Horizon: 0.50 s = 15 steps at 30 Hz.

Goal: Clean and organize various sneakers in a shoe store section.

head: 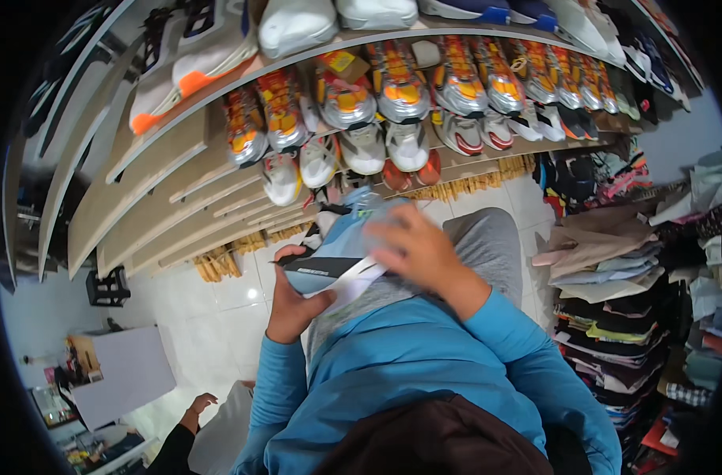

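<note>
My left hand (298,306) grips one end of a blue sneaker (331,243) in front of my lap, thumb along the white sole (352,285). A black band with writing runs along the shoe's side. My right hand (417,249) is over the other end of the shoe, its fingers bent and blurred by motion. Whether those fingers hold something small or only touch the shoe cannot be made out. Something clear or pale blue (364,199) shows just beyond the shoe, too blurred to name.
Curved-looking shelves (313,56) ahead hold rows of orange-and-silver sneakers (402,89) and white sneakers (364,148). Folded clothes (610,332) are stacked at the right. Left stand a black stool (107,288) and a pale counter (126,371). Another person's hand (203,404) shows lower left.
</note>
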Each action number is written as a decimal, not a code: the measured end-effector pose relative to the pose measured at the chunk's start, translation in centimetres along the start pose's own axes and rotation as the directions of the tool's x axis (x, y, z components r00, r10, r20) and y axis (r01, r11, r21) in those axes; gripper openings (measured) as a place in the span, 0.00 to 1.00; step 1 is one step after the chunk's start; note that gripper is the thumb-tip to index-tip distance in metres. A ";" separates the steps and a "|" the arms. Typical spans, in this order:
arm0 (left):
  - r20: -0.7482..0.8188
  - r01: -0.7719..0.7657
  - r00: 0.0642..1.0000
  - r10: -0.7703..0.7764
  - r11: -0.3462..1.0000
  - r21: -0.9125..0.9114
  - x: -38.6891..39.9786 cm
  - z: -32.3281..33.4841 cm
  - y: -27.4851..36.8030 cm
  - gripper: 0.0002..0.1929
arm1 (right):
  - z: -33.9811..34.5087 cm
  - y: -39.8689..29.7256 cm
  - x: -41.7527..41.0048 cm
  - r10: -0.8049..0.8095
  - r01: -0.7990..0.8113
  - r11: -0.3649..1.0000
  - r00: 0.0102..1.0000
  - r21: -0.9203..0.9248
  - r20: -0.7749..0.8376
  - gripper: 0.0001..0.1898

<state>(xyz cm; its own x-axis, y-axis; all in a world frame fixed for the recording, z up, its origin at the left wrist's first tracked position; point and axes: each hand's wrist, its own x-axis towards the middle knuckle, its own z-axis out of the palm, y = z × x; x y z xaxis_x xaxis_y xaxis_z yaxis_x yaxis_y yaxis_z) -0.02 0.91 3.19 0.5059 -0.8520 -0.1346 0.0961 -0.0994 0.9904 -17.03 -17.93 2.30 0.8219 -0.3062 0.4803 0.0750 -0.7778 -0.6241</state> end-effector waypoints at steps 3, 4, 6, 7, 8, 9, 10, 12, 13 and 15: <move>-0.020 -0.010 1.000 0.009 0.999 -0.045 0.0 0.4 0.1 0.41 | -2.9 3.3 -1.1 0.575 -0.592 0.803 0.799 -0.065 -0.178 0.22; -0.011 0.008 1.000 -0.009 0.994 -0.113 0.1 0.7 0.1 0.41 | -4.0 3.4 -1.6 0.569 -0.583 0.812 0.789 0.006 -0.232 0.22; 0.009 0.053 0.999 -0.053 0.968 -0.244 0.4 1.2 0.1 0.41 | -5.8 3.0 -2.5 0.560 -0.546 0.825 0.757 0.144 -0.336 0.22; 0.033 0.060 0.998 -0.053 0.968 -0.244 0.9 1.6 0.0 0.41 | -6.4 3.4 -3.2 0.567 -0.557 0.819 0.744 0.138 -0.353 0.22; 0.083 0.070 0.995 -0.051 0.965 -0.253 1.4 2.0 -0.2 0.42 | -6.8 4.0 -3.9 0.599 -0.592 0.793 0.709 0.148 -0.373 0.23; 0.132 0.081 0.990 -0.047 0.962 -0.262 2.1 2.4 -0.4 0.43 | -7.2 4.6 -4.7 0.628 -0.624 0.765 0.671 0.159 -0.393 0.23; 0.181 0.095 0.982 -0.046 0.958 -0.270 2.7 2.9 -0.7 0.44 | -7.6 4.8 -5.4 0.658 -0.655 0.736 0.631 0.172 -0.411 0.23; 0.216 0.112 0.975 -0.053 0.956 -0.270 4.4 4.5 -1.5 0.46 | -8.8 4.5 -6.6 0.629 -0.671 0.732 0.603 0.114 -0.490 0.24; 0.227 0.121 0.972 -0.059 0.955 -0.272 5.3 5.5 -1.9 0.48 | -9.4 4.2 -7.0 0.591 -0.680 0.732 0.591 0.056 -0.549 0.24; 0.253 0.137 0.965 -0.066 0.953 -0.271 6.4 7.3 -2.2 0.50 | -10.6 2.6 -7.2 0.550 -0.697 0.717 0.567 0.000 -0.614 0.24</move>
<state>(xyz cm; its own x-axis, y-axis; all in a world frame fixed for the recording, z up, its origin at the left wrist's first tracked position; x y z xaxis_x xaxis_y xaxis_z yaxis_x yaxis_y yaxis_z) -3.30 -8.06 0.35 0.2651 -0.9458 -0.1878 0.3925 -0.0720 0.9169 -28.74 -23.56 3.77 0.1604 -0.9380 0.3072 -0.5191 -0.3448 -0.7821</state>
